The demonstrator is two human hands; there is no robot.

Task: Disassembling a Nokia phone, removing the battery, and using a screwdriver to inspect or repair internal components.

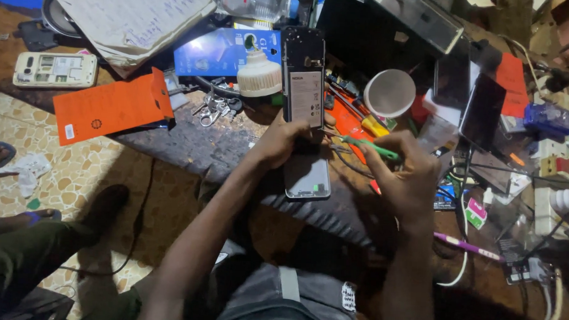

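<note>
1. Far left I see a pale phone shell (54, 69), with an orange card (113, 105) near it.
2. My left hand (284, 138) grips an opened phone (303, 78), held upright mid-bench.
3. A second phone (307, 177) lies flat just nearer, below that hand.
4. My right hand (405, 174) pinches a green tool (370, 148), tip towards the opened phone.
5. A white cup (389, 92) sits farther right.

Counted on and about the workbench: two hands, left (285, 141) and right (404, 177); three phones, one opened black (303, 78), one face-up (307, 176), one white, opened (54, 69); one green tool (373, 148); one orange card (110, 106); one white bulb (259, 74); one key bunch (214, 107).
</note>
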